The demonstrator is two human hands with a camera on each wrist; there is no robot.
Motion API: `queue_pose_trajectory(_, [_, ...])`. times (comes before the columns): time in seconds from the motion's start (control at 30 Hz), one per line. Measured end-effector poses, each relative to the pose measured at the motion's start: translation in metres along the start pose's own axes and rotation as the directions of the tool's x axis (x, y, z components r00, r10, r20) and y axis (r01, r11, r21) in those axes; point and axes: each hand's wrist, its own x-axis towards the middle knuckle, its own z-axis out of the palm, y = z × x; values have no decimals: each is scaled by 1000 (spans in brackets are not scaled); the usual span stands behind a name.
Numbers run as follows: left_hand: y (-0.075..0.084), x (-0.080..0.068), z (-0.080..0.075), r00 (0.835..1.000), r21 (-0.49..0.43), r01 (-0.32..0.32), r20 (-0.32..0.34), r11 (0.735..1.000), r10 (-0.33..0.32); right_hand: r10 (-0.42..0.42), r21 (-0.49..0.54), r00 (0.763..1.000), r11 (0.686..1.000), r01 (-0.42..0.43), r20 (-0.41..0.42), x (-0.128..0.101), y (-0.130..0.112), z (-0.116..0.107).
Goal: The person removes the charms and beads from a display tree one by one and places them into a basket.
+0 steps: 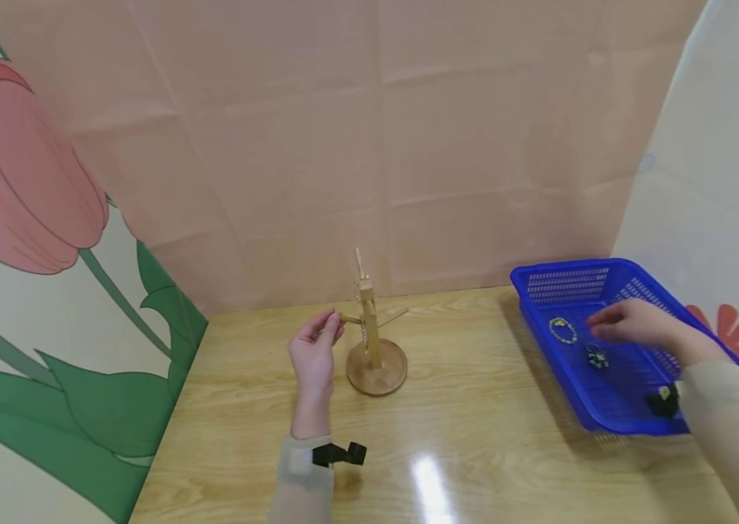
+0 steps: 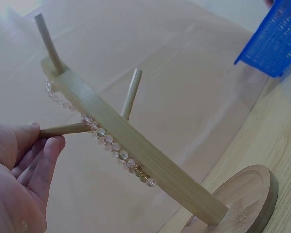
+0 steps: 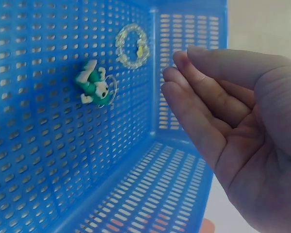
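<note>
Two hands, apart: my left hand (image 1: 313,354) pinches one peg of one wooden stand (image 1: 374,342); my right hand (image 1: 631,322), fingers relaxed, hovers over one blue basket (image 1: 612,407) holding two trinkets: one bead bracelet (image 1: 562,330), one green charm (image 3: 93,85).

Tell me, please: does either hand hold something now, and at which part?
The left hand pinches the tip of a side peg of the wooden stand. The right hand holds nothing, over the blue basket.

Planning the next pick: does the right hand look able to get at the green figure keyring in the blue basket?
Probably yes: the right hand hovers open over the blue perforated plastic basket, nothing covering the green figure keyring.
</note>
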Motion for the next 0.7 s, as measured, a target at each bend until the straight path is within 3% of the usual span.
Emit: queue_pose_trajectory(0.7, [0,-1,0,1000,-8,-5,-7,1000,5,-59,-56,997,997,56,-49,-3,-47,-6])
